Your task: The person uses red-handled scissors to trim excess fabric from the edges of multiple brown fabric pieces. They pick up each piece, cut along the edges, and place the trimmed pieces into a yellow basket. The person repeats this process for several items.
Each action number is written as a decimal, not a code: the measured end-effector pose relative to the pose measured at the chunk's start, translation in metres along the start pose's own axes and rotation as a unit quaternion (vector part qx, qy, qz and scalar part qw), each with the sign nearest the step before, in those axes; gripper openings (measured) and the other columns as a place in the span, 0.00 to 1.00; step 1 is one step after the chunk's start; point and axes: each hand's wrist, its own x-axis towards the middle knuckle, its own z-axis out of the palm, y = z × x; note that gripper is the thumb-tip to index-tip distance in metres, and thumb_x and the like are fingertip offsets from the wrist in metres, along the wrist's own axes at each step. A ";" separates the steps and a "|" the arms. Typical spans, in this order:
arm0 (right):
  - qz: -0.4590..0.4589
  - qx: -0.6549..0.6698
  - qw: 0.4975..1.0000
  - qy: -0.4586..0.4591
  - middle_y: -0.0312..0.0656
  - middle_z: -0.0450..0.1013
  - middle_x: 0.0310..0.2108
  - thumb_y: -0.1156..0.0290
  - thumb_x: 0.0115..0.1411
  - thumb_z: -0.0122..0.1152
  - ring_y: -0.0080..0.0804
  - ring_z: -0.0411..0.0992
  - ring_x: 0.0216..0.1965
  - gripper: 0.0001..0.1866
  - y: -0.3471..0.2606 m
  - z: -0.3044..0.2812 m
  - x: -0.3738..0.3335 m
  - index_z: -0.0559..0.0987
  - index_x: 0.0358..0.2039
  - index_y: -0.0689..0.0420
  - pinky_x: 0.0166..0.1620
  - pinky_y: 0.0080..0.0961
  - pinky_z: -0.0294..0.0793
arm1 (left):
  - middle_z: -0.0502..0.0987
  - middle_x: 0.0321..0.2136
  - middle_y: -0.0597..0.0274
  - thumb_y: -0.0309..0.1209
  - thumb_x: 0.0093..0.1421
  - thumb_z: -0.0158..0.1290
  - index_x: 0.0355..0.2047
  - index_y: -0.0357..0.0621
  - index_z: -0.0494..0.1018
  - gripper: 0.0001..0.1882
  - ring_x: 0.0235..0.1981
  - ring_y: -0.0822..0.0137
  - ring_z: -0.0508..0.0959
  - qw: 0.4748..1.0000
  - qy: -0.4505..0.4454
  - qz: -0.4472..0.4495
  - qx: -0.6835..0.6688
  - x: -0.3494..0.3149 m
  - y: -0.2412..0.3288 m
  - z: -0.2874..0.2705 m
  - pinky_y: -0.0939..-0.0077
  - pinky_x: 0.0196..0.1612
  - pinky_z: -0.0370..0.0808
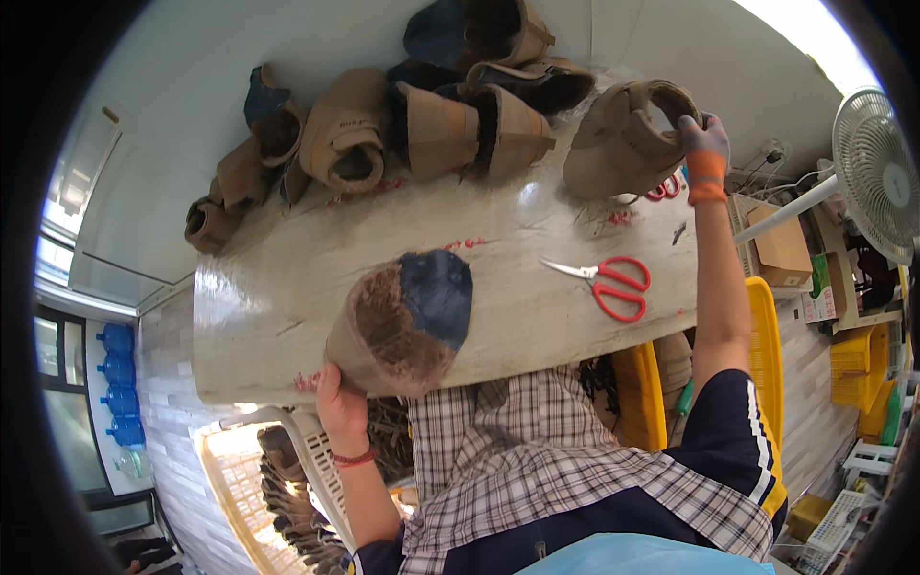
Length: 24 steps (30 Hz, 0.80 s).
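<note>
My left hand (343, 410) is closed on the near edge of a brown shoe upper (383, 326). Fuzzy brown lining and a dark blue patch show inside it, and its open side faces up at the table's front edge. At the far right, my right hand (706, 153), in a grey and orange glove, grips the rim of another brown upper (613, 144). Between them lie red-handled scissors (613, 286), blades slightly apart and pointing left. Another red handle (663, 189) partly shows beneath the right-hand upper.
Several brown uppers (436, 129) are piled along the back of the table (259, 316), with red scraps (463, 243) scattered about. A white fan (874, 172) stands at right. A cream basket (225, 460) of uppers sits below left; a yellow basket (764, 335) is at my right.
</note>
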 end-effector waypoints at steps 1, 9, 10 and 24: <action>-0.043 -0.009 0.999 0.006 0.48 0.76 0.32 0.61 0.47 0.64 0.36 0.73 0.40 0.18 -0.031 -0.013 -0.041 0.78 0.35 0.59 0.43 0.31 0.71 | 0.67 0.55 0.58 0.32 0.63 0.46 0.56 0.36 0.62 0.22 0.58 0.61 0.64 1.000 -0.010 -0.005 -0.006 -0.003 -0.002 0.001 0.62 0.61 0.56; -0.302 -0.058 0.932 -0.194 0.50 0.62 0.56 0.52 0.36 0.75 0.48 0.62 0.54 0.41 -0.102 -0.011 -0.248 0.71 0.50 0.57 0.54 0.38 0.64 | 0.69 0.53 0.57 0.30 0.63 0.46 0.53 0.37 0.64 0.19 0.56 0.60 0.66 0.999 -0.026 -0.022 -0.018 0.019 -0.020 -0.013 0.62 0.60 0.59; -0.300 -0.065 0.923 -0.230 0.50 0.63 0.55 0.50 0.36 0.74 0.48 0.62 0.54 0.43 -0.107 -0.010 -0.251 0.70 0.51 0.57 0.54 0.39 0.63 | 0.69 0.53 0.57 0.29 0.63 0.46 0.53 0.37 0.64 0.19 0.55 0.60 0.67 0.999 -0.031 -0.025 -0.024 0.022 -0.017 -0.011 0.62 0.60 0.59; -0.195 0.196 0.905 -0.323 0.45 0.77 0.28 0.62 0.54 0.63 0.37 0.76 0.29 0.15 -0.161 -0.004 -0.324 0.78 0.39 0.57 0.33 0.27 0.74 | 0.66 0.56 0.60 0.36 0.64 0.46 0.57 0.45 0.63 0.22 0.58 0.58 0.64 0.989 -0.096 0.009 -0.112 -0.005 -0.024 -0.005 0.57 0.62 0.57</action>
